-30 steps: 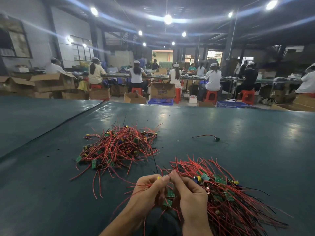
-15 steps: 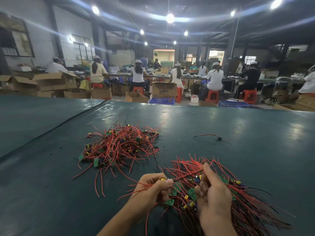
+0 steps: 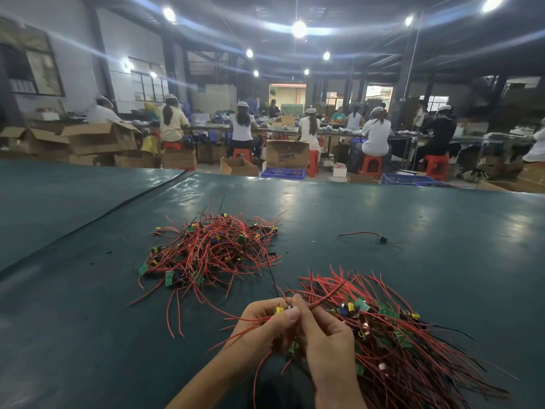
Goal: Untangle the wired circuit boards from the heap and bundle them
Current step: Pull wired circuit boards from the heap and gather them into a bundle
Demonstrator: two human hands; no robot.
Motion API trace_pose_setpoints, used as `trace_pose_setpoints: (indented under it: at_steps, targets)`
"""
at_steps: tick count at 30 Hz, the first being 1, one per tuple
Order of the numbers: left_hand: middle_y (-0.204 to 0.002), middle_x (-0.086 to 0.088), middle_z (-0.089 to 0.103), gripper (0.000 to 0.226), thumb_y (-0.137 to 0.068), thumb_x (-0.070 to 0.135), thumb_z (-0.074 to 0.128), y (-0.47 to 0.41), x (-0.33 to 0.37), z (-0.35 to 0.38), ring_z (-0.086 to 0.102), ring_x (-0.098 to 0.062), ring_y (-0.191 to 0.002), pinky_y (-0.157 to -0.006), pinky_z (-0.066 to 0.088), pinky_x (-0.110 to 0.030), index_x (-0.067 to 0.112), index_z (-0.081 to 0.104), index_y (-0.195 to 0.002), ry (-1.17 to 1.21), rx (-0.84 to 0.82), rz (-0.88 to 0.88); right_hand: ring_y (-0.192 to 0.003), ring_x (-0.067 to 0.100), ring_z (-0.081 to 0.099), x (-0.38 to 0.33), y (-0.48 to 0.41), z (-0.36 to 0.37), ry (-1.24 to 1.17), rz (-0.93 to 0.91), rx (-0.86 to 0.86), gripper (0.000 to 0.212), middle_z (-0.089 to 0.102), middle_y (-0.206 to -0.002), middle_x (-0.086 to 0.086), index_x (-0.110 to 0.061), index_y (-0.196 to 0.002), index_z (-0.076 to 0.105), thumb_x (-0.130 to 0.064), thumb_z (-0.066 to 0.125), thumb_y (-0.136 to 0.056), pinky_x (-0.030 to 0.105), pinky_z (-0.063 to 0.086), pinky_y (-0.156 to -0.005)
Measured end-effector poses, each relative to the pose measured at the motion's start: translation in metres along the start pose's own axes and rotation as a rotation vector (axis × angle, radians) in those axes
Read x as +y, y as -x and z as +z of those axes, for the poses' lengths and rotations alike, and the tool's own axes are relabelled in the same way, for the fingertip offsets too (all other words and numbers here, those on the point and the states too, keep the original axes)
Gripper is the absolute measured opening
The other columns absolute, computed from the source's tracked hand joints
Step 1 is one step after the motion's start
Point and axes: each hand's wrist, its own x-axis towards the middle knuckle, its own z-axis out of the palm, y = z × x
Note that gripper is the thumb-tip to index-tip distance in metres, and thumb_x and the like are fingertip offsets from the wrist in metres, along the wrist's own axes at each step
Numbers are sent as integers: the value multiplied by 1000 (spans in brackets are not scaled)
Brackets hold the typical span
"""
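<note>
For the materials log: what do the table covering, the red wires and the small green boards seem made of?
Dark green table covering: probably glossy vinyl or coated fabric; it mirrors the ceiling lamps. Thin red wires: smooth plastic insulation, apparently, holding springy curves. Small flat green boards: likely rigid circuit laminate, matte; too small to confirm.

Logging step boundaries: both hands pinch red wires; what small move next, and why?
Probably draw the red wire pinched by the right hand out of the near heap of wired green circuit boards; it lies across that heap while the left hand grips a yellow-capped board.
</note>
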Motion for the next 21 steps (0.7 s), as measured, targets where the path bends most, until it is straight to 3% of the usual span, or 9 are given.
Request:
trace_pose_setpoints:
  at_steps: [2,6,9,11,14,16,17,19,21]
  targets:
    - [-52,-2,52,25,-79,28,64,1,1,-1,50,-10,-46,-50,42,-17,19,63,-56,-18,-15,-16,-67,18,70,-1,1,0,33,-11,24,19,74,-71,6,-21,-71,81,-34,68,-74,24,54,-62]
    - [-46,-2,47,28,-67,36,63,-2,2,-6,42,-12,-42,-50,37,-19,20,52,-48,-45,-36,-42,-41,6,40,-14,-12,-22,-79,4,217,21,57,-53,-2,-14,-76,80,-31,67,-78,17,34,-38]
    - [-46,-7,41,32,-68,32,66,-5,-1,-12,40,-14,-40,-47,31,-23,15,47,-49,10,-33,-50,-38,4,34,-24,-18,-36,-173,-26,297,21,53,-55,0,-9,-79,78,-26,67,-85,16,30,-32]
    - [-48,-7,38,38,-69,31,67,-5,-4,-15,37,-15,-41,-46,25,-29,7,44,-51,46,-24,-41,-38,4,31,-25,-17,-36,-134,-31,259,25,48,-55,-2,-11,-79,78,-33,66,-80,16,29,-33]
    - [-46,-6,40,41,-72,34,67,-4,-7,-14,36,-15,-43,-49,22,-33,5,47,-50,15,-36,-31,-41,4,36,-18,-11,-24,26,-4,65,35,47,-52,-5,-12,-80,78,-43,63,-76,15,31,-40]
    - [-51,-9,50,29,-76,35,65,0,-3,-11,45,-19,-49,-51,33,-27,12,63,-57,-21,-69,-25,-48,7,52,-11,-6,-13,73,27,-77,40,59,-54,2,-4,-81,77,-40,64,-74,17,43,-47]
    - [-58,-9,59,22,-81,32,63,2,-1,-9,53,-23,-55,-55,41,-24,15,72,-71,-34,-110,-22,-51,13,59,-10,-4,-9,56,52,-113,36,66,-59,10,-2,-79,78,-35,65,-74,20,49,-49]
    - [-71,4,68,15,-86,33,62,6,2,-10,63,-13,-68,-65,48,-20,24,74,-88,-115,-152,-29,-51,21,61,-9,-3,-7,29,69,-87,24,69,-64,17,-5,-75,79,-25,65,-80,23,50,-45]
    - [-71,13,62,22,-80,46,68,6,2,-16,58,-2,-63,-62,43,-15,25,66,-87,-369,-87,-42,-42,12,49,-10,-7,-13,41,25,50,25,64,-56,8,-11,-74,79,-22,63,-88,19,38,-37]
